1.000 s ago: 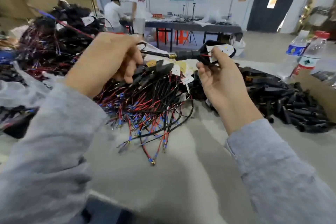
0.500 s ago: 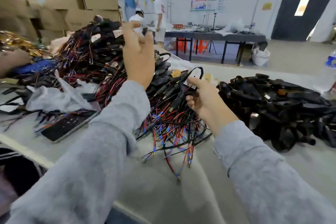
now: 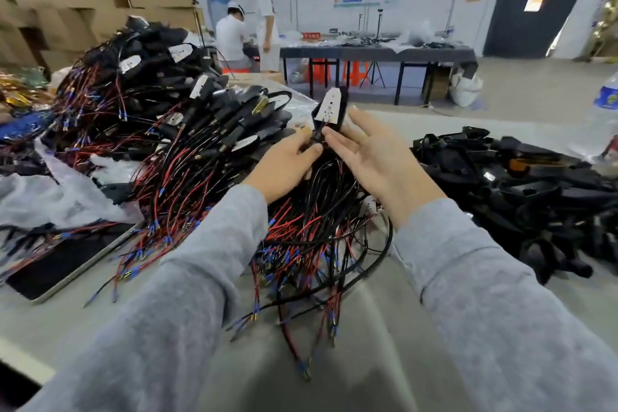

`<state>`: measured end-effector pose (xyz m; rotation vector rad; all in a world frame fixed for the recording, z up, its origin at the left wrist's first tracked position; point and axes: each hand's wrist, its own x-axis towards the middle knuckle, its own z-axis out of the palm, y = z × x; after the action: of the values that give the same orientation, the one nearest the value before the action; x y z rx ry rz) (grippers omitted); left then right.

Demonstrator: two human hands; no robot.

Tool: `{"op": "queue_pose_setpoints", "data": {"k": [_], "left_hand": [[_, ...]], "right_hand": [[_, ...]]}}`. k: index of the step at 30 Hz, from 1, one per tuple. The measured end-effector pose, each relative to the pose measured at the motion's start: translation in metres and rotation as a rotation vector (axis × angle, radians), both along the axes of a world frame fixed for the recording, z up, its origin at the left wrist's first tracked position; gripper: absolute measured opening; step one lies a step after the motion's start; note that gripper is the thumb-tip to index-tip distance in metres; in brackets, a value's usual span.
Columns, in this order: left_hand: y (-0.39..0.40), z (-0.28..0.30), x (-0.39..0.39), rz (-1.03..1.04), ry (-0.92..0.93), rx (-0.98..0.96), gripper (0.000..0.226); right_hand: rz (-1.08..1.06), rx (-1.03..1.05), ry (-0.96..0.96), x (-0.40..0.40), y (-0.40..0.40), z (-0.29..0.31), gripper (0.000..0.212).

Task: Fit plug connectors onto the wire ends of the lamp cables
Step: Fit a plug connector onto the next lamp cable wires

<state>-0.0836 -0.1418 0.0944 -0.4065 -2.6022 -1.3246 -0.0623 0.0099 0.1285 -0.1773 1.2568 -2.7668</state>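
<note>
Above the heaped lamp cables point(image 3: 301, 227) on the table point(image 3: 368, 361), the left hand point(image 3: 284, 167) pinches a lamp unit point(image 3: 329, 109) at its neck, holding it upright, while the right hand point(image 3: 374, 150), fingers straight and grasping nothing, steadies it, probably to free its wires for plugging.

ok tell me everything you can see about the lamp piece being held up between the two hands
The lamp piece is a small pointed board, white on its face with tiny dots, backed by a black housing. It stands upright, tip up, above the heap of red and black wires. A black stem at its base is pinched by the left hand. The right hand, fingers straight, touches its lower right side. Finer detail is blurred.
</note>
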Motion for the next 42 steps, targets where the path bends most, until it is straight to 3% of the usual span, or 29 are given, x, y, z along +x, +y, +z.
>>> {"op": "queue_pose_setpoints", "data": {"k": [2, 5, 9, 10, 13, 17, 20, 24, 27, 30, 32, 34, 35, 36, 40, 41, 42], "left_hand": [[-0.007, -0.011, -0.007, 0.104, 0.071, -0.108, 0.036], [-0.014, -0.018, -0.013, 0.308, 0.087, -0.141, 0.028], [-0.022, 0.000, -0.008, 0.566, 0.188, -0.584, 0.041], [-0.022, 0.010, 0.000, 0.596, 0.285, -0.589, 0.043], [-0.021, 0.040, 0.029, 0.540, 0.535, -0.206, 0.031], [0.001, 0.065, 0.088, 0.092, 0.261, 0.401, 0.019], [0.043, 0.053, 0.108, -0.122, 0.045, 0.544, 0.027], [0.119, -0.018, 0.115, -0.169, -0.225, 0.564, 0.031], [0.150, -0.069, 0.109, -0.112, -0.222, 0.493, 0.029], [0.159, -0.089, 0.093, -0.058, 0.025, 0.198, 0.026], [0.161, -0.095, 0.080, -0.027, 0.268, -0.054, 0.021], [0.162, -0.097, 0.068, 0.006, 0.369, -0.209, 0.021], [0.164, -0.096, 0.065, 0.031, 0.334, -0.150, 0.022], [0.167, -0.093, 0.064, 0.061, 0.238, 0.056, 0.023], [0.163, -0.076, 0.064, 0.019, -0.491, 1.599, 0.019], [0.157, -0.077, 0.061, -0.030, -0.619, 1.794, 0.027], [0.152, -0.079, 0.056, -0.052, -0.685, 1.855, 0.029]], "right_hand": [[0.014, 0.011, -0.006, 0.003, 0.006, -0.009, 0.039], [0.043, 0.001, -0.045, 0.014, 0.028, -0.024, 0.033], [0.011, 0.130, -0.064, 0.040, 0.067, -0.034, 0.028], [-0.009, 0.177, -0.064, 0.047, 0.077, -0.035, 0.028], [-0.077, 0.297, -0.053, 0.072, 0.111, -0.034, 0.027], [-0.140, 0.366, -0.040, 0.106, 0.144, -0.036, 0.026], [-0.243, 0.432, -0.082, 0.118, 0.148, -0.041, 0.023], [-0.537, 0.467, -0.160, 0.116, 0.132, -0.057, 0.016], [-0.716, 0.523, -0.152, 0.110, 0.122, -0.070, 0.021], [-0.842, 0.627, -0.129, 0.105, 0.119, -0.086, 0.027], [-0.899, 0.819, -0.067, 0.103, 0.121, -0.098, 0.030], [-0.923, 1.074, 0.016, 0.100, 0.125, -0.106, 0.027], [-0.943, 1.195, 0.059, 0.098, 0.127, -0.109, 0.023], [-0.968, 1.302, 0.093, 0.096, 0.130, -0.112, 0.021], [-0.927, 1.655, 0.158, 0.092, 0.132, -0.121, 0.035], [-0.865, 1.755, 0.164, 0.092, 0.131, -0.123, 0.041], [-0.809, 1.848, 0.172, 0.092, 0.129, -0.126, 0.044]]}}
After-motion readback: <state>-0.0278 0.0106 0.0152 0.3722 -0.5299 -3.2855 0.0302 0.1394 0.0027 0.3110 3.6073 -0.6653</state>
